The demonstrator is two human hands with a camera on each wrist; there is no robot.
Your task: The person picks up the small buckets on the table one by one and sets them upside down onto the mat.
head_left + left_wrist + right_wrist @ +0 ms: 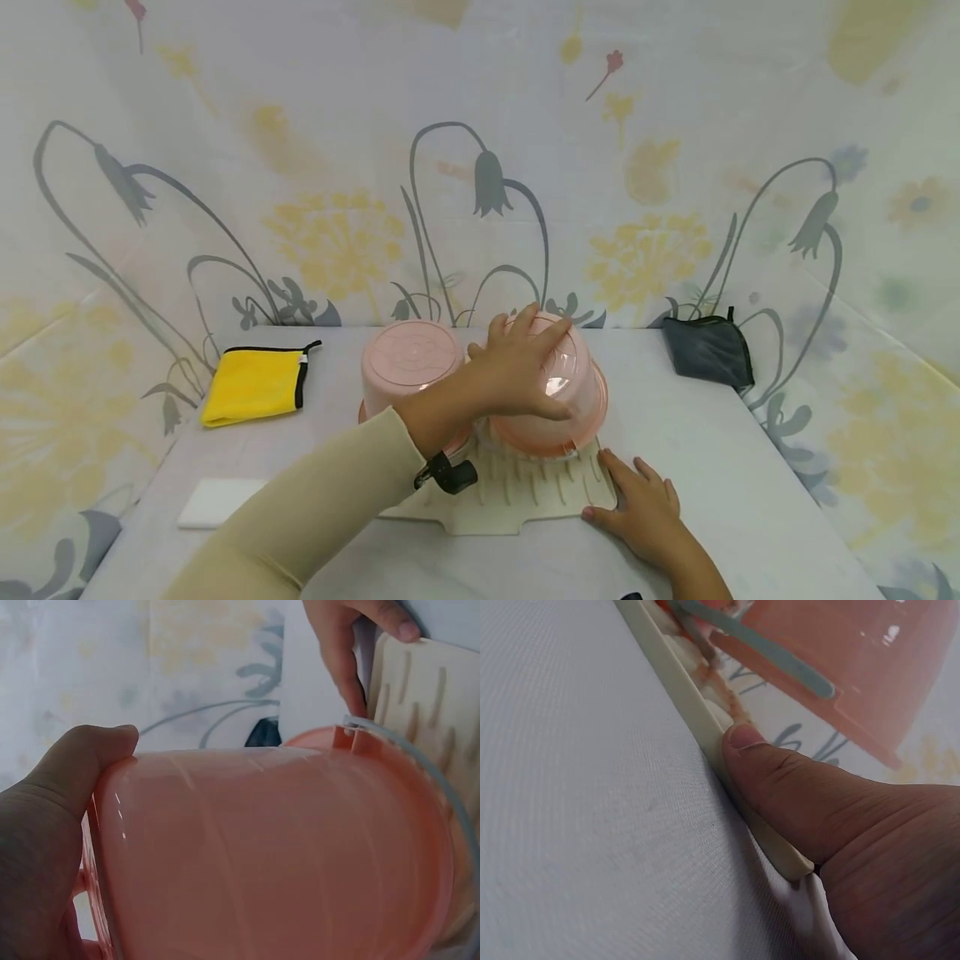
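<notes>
Two pink buckets stand bottom-up near the middle of the table. My left hand (521, 371) grips the base of the right bucket (247, 847), fingers spread over it and thumb on its side. This bucket is tilted, and its rim shows above a ribbed cream draining mat (502, 521) in the right wrist view. A grey handle (780, 652) runs along the rim. The left bucket (411, 354) is partly hidden behind my left forearm. My right hand (645, 508) touches the mat's front right corner, with its thumb at the front edge and index finger along the side.
A folded yellow cloth pouch (255, 385) lies at the back left, and a dark grey pouch (707, 350) at the back right. A flat white block (217, 502) lies at front left, partly behind my sleeve. Flower-printed fabric (480, 100) hangs behind the table.
</notes>
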